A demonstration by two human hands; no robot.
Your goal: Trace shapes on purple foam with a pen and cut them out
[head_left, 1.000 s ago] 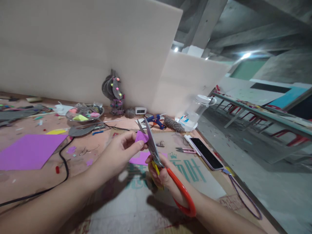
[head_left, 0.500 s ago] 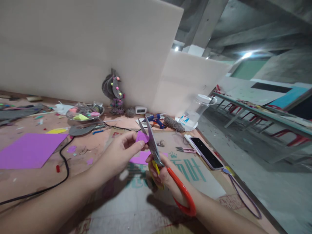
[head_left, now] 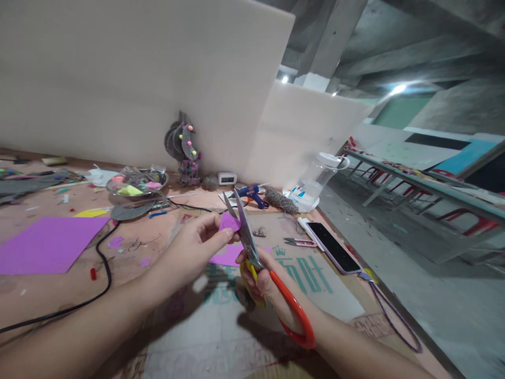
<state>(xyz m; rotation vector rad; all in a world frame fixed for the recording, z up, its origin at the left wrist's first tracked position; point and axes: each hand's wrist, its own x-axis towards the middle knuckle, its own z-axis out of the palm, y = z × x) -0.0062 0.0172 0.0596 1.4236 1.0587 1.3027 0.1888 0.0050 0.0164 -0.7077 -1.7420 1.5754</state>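
Observation:
My left hand pinches a small purple piece of felt or foam sheet between thumb and fingers; a faint curved line is drawn on it. My right hand grips scissors with one red and one yellow handle loop. Their blades point away from me, slightly parted, with the purple piece at the blades. Beneath the hands lies a larger purple offcut, partly hidden by my fingers. It rests on a pale printed sheet with green lettering.
A large purple sheet and a black cord lie at left. Farther back stand a metal bowl of scraps, a grey decorated ornament, a blue glue gun and a plastic jug. Thread snips and a phone lie right.
Almost nothing differs. Both hands, the scissors and the purple piece hold nearly the same position; the whole view has shifted very slightly.

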